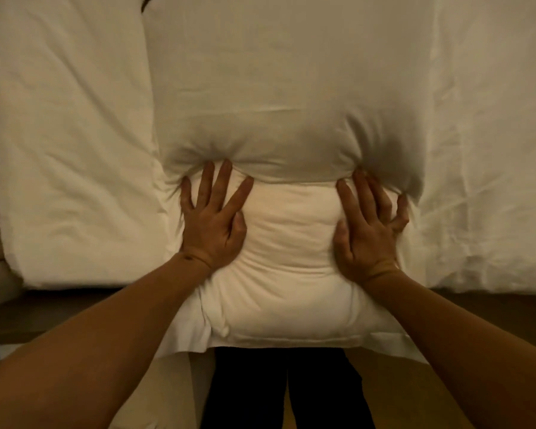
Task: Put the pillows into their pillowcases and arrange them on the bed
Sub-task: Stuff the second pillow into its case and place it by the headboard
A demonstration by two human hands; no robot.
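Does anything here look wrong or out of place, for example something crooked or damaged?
Nothing looks damaged. The pillow is only partly inside its pillowcase: the near part is bare and hangs over the bed edge. The case mouth is bunched where the left hand and right hand press.

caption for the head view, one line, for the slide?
Both hands, left hand and right hand, press a half-inserted pillow into its pillowcase on the bed.

You have two pillows here: one (291, 261) half in its pillowcase (291, 88), another (68, 134) alongside. You have one bed (492, 150) and two hands, left (212, 221) and right (369, 230).
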